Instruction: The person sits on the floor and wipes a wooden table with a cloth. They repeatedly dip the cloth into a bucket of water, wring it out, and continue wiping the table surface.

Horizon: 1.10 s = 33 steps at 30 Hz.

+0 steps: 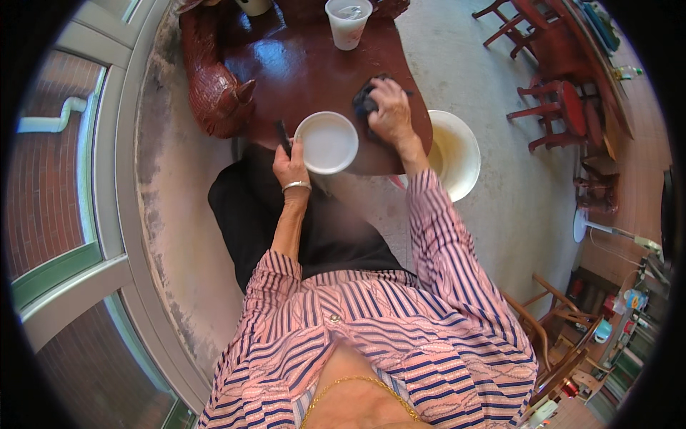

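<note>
My left hand (292,165) grips the rim of a round white bowl or lid (327,142) at the near edge of the table. A short black object (283,137), perhaps a handle, is also held between its thumb and fingers. My right hand (391,110) presses on a bunched dark cloth (365,99) lying on the tabletop, to the right of the bowl. The fingers are bent over the cloth and hide part of it. Beneath both hands is a glossy reddish-brown wooden table (300,80).
A translucent plastic cup (348,27) stands towards the table's far side. The carved wooden end (214,96) rises at left. On the floor, a white bucket (469,155) with yellowish contents sits by the right table edge. Red stools (568,110) and a fan (580,226) are farther right.
</note>
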Tool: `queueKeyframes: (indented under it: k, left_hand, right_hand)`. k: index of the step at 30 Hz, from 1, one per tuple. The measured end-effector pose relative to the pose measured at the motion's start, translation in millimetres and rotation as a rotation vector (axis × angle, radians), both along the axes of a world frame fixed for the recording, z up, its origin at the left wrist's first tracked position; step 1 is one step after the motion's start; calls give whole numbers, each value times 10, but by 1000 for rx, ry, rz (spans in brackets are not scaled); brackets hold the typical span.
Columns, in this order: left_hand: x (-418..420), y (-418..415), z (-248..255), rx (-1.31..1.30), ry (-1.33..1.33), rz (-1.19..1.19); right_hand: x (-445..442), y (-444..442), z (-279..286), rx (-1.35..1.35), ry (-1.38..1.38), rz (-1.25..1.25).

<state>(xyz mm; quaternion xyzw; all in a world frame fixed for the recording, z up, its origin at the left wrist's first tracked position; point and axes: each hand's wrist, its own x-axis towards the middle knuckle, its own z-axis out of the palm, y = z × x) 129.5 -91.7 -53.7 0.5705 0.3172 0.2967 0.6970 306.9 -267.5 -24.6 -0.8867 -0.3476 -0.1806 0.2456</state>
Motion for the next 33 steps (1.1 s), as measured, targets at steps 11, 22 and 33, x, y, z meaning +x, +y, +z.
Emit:
queueKeyframes:
  k: [11, 22, 33]
  left_hand:
    - [-57, 117, -202, -132, -46, -17]
    - [-75, 185, -357, -386, -231, -147]
    - [-34, 45, -440, -172, -136, -110]
  right_hand:
    - [48, -110, 737, -103, 241, 81]
    - [-804, 284, 903, 499, 252, -203]
    - [1418, 1040, 913, 28, 78, -250]
